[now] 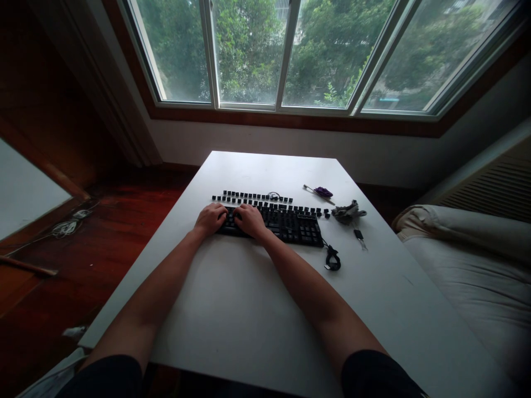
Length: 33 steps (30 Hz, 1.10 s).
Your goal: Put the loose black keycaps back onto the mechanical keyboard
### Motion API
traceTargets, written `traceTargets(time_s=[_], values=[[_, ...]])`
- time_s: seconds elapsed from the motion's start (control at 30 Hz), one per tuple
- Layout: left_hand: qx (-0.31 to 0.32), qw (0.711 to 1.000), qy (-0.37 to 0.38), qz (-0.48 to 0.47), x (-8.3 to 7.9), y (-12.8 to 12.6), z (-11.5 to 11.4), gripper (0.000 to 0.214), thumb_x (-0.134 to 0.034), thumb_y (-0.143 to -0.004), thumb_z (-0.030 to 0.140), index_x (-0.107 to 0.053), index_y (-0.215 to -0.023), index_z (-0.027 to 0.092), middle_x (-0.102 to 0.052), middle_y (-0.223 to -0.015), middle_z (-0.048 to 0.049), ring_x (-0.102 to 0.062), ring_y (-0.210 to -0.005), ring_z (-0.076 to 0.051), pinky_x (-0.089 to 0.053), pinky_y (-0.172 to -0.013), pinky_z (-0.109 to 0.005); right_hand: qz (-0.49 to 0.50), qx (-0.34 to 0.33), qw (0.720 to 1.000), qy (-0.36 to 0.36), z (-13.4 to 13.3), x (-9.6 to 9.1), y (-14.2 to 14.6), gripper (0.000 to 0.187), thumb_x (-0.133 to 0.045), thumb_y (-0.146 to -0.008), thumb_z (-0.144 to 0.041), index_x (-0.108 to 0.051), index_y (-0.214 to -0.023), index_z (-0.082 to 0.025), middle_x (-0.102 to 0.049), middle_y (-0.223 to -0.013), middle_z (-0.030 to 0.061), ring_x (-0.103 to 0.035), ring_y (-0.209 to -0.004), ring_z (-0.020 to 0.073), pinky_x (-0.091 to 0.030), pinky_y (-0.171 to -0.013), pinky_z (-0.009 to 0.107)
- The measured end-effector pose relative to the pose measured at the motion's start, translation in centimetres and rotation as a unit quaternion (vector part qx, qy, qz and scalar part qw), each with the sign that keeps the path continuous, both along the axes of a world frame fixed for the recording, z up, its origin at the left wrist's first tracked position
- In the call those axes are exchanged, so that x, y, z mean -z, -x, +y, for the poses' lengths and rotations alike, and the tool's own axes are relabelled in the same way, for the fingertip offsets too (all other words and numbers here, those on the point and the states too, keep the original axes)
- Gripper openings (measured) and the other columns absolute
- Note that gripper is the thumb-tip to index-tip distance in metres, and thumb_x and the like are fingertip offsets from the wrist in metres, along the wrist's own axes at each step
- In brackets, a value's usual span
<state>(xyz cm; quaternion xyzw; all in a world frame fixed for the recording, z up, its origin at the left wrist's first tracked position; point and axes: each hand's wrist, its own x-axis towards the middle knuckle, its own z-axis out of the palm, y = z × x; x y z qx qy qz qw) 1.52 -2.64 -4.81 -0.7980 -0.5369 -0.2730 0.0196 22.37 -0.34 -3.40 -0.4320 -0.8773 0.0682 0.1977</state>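
A black keyboard (290, 224) lies across the middle of the white table (232, 309). My left hand (211, 218) rests curled over the keyboard's left end, fingers bent down around its edge. Close beside it, my right hand (250, 219) sits on the keys with its fingers curled down and pressed together; what is under the fingertips is hidden. Rows of loose black keycaps (253, 197) are lined up on the table just behind the keyboard.
A purple-headed brush (321, 192), a crumpled grey cloth (347, 212), a small black tool (359, 235) and the keyboard's coiled cable (332, 258) lie to the right. A pale sofa (464, 260) stands at the table's right; wooden floor with cables (66, 226) lies left.
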Motion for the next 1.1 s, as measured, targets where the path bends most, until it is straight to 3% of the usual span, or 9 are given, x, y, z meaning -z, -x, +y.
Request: traceTargets(time_s=[0.37, 1.1], values=[[-0.004, 1.000, -0.004, 0.019, -0.08, -0.06, -0.07, 0.021, -0.051, -0.095, 0.026, -0.071, -0.101, 0.024, -0.069, -0.108, -0.0065, -0.060, -0.103, -0.026, -0.048, -0.097, -0.041, -0.052, 0.013, 0.998, -0.016, 0.04, -0.28, 0.17, 0.032, -0.042, -0.106, -0.030, -0.070, -0.120, -0.021, -0.068, -0.114, 0.0099, -0.060, -0.108, 0.0222, -0.043, -0.089, 0.031], [0.001, 1.000, -0.002, 0.017, -0.12, -0.01, -0.04, 0.021, -0.052, -0.094, 0.026, -0.072, -0.101, 0.024, -0.069, -0.107, -0.0070, -0.060, -0.104, -0.026, -0.048, -0.096, -0.041, -0.053, -0.033, 0.998, -0.007, 0.37, -0.85, -0.47, 0.029, -0.052, -0.103, -0.035, -0.075, -0.117, -0.024, -0.068, -0.114, 0.0079, -0.060, -0.111, 0.0211, -0.042, -0.094, 0.029]])
